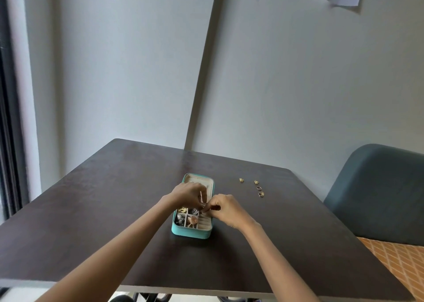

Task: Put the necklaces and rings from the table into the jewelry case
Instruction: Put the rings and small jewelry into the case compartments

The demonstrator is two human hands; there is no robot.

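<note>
head view: both hands over open teal jewelry case on dark table; left hand fingers curled, contents unclear; right hand fingers pinching something small, unclear; four rings lie right of case.

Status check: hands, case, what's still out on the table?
Both hands over the open jewelry case; left hand and right hand pinching something small, too tiny to identify. Four rings still on table, right of case. Nothing in the way.

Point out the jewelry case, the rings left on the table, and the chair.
Case (183,232): head view, near teal wall.
Rings (260,194): head view, on the nearest ring.
Chair (376,191): head view, backrest middle.
</note>
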